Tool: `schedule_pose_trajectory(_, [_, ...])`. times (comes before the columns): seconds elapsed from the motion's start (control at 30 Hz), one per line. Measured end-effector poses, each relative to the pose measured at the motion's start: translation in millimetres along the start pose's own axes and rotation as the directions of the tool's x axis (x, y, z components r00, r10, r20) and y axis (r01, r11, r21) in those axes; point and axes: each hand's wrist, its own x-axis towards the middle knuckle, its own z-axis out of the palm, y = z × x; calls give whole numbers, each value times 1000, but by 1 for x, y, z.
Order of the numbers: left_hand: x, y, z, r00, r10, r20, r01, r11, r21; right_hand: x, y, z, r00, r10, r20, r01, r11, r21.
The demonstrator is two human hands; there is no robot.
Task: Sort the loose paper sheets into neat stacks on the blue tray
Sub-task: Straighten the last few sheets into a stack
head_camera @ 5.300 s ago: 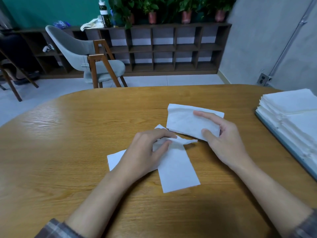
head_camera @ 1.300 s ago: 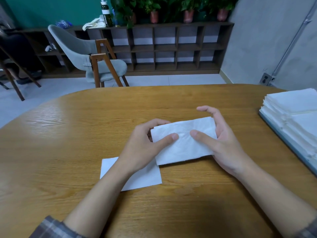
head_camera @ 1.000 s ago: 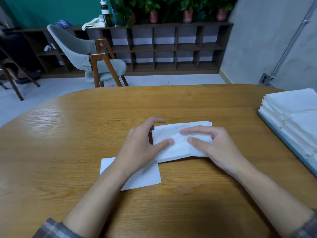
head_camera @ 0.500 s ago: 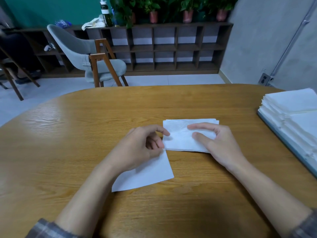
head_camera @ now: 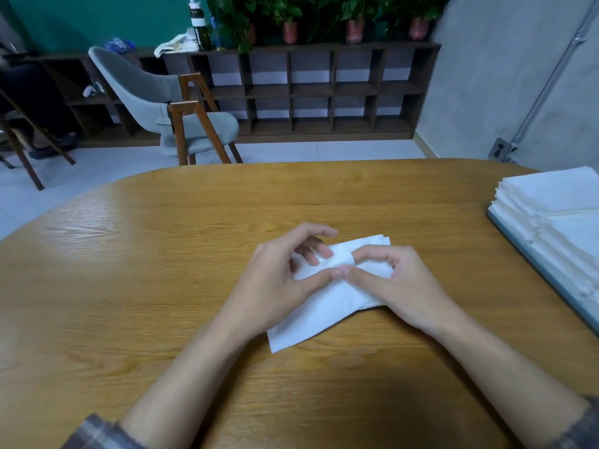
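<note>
Half a second ago the loose white sheet (head_camera: 308,322) lay apart under the left hand (head_camera: 278,283); now it has been drawn over to the folded sheets (head_camera: 366,251) beneath the right hand (head_camera: 402,283). Both hands pinch the paper, thumbs touching, though the grip looks light. Gathering seems nearly finished; the blue tray (head_camera: 531,264), already stacked, waits well to the right on the surface (head_camera: 162,254).

Your left hand (head_camera: 278,280) and right hand (head_camera: 398,283) meet thumb-tip to thumb-tip over the white paper sheets (head_camera: 324,306) on the oval wooden worktop (head_camera: 162,286). Well apart on the right, neat white paper stacks (head_camera: 557,205) fill the blue tray (head_camera: 531,264).
</note>
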Motion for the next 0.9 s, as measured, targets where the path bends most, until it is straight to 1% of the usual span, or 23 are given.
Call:
schedule_pose_trajectory(0.17, [0, 0, -8, 990, -135, 36, 131, 987, 97, 0, -5, -6, 999, -8, -46, 11, 998, 63])
schedule_pose_trajectory(0.2, [0, 0, -9, 987, -156, 44, 152, 985, 79, 0, -4, -6, 999, -14, -50, 17, 997, 73])
schedule_pose_trajectory(0.3, [3, -1, -13, 982, -183, 51, 186, 981, -61, -1, -7, -7, 999, 7, -44, -4, 997, 79])
schedule_pose_trajectory(0.37, [4, 0, -14, 982, -180, 54, 186, 976, -112, -2, -9, -7, 999, 31, -16, -29, 994, 107])
schedule_pose_trajectory(0.53, [3, 0, -7, 989, -144, 24, 145, 976, -160, -6, -13, 0, 990, 72, 124, -101, 963, 250])
schedule_pose_trajectory(0.6, [2, 0, -4, 990, -140, 21, 142, 975, -174, -6, -13, 4, 989, 84, 118, -112, 961, 252])
schedule_pose_trajectory(0.7, [2, 1, -2, 990, -139, 21, 140, 974, -180, -5, -12, 6, 992, 107, 71, -122, 960, 253])
schedule_pose_trajectory(0.83, [1, 1, -1, 990, -143, -5, 140, 975, -174, -5, -8, 6, 993, 97, 62, -109, 964, 241])
schedule_pose_trajectory(0.9, [0, 2, 0, 991, -129, -22, 124, 980, -158, -4, -8, 7, 993, 103, 51, -113, 958, 264])
